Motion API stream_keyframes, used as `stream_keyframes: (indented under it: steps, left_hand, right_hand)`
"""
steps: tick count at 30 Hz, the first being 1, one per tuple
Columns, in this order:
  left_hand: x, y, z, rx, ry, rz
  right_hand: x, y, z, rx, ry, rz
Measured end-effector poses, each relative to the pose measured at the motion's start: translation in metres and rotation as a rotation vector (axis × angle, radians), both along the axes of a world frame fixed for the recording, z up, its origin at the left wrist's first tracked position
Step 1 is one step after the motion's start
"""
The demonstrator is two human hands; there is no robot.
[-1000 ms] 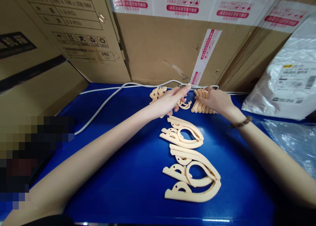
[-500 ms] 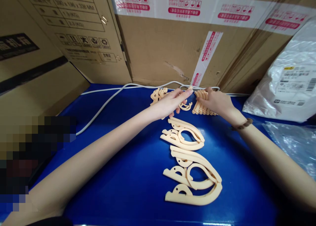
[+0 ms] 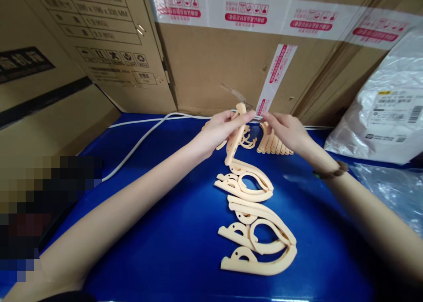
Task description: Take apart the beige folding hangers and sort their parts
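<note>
My left hand (image 3: 214,134) is closed around a cream plastic hanger arm (image 3: 235,145), which stands up at a slant between thumb and fingers. Just to the right, my right hand (image 3: 288,129) brings its thumb and index fingertips close to the left thumb tip; anything pinched there is too small or hidden to make out. Below the right hand lies a row of similar hanger arms (image 3: 274,145). Curved cream hooks (image 3: 247,142) lie behind the left hand, partly covered. Nearer to me, cream folding-hanger pieces rest in an upper group (image 3: 243,193) and a lower group (image 3: 277,267).
Cardboard boxes (image 3: 205,68) wall off the back and left of the blue tabletop (image 3: 158,244). A white cable (image 3: 142,144) runs along the back. At right stand a white plastic parcel (image 3: 373,126) and clear plastic film (image 3: 393,192).
A hanger arm now stands upright in my left hand, where none showed before. My right hand has lifted off the row of arms and moved up and left towards the left fingertips.
</note>
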State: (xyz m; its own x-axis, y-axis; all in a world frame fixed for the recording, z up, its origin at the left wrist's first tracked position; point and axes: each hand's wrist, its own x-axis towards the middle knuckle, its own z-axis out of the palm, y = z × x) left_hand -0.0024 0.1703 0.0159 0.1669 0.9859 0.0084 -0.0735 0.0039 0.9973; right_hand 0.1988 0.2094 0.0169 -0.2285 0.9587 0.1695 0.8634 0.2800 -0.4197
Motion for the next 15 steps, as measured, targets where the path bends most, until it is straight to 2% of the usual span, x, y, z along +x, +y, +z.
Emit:
stream_keyframes:
  steps: [2,3,5,7,9,11,15]
  left_hand:
    - [0.001,0.000,0.002,0.001,-0.040,0.029]
    - [0.001,0.001,0.002,0.008,-0.064,0.032]
    - [0.003,0.001,0.004,0.037,-0.108,0.019]
    - [0.002,0.001,0.007,0.088,-0.108,0.016]
    - [-0.001,0.001,0.010,0.152,-0.042,0.044]
    - [-0.005,0.003,0.011,0.221,0.059,0.069]
    - [-0.014,0.002,0.010,0.432,0.274,0.033]
  right_hand:
    - [-0.012,-0.011,0.006,-0.157,0.367,0.257]
    - [-0.018,-0.017,0.009,-0.203,0.473,0.339]
    - [-0.025,-0.025,0.013,-0.234,0.593,0.395]
    - [-0.025,-0.028,0.017,-0.209,0.627,0.378]
    - [-0.018,-0.025,0.021,-0.120,0.572,0.346]
    - [-0.008,-0.021,0.025,0.051,0.416,0.321]
    - [0.003,-0.019,0.031,0.444,-0.164,0.284]
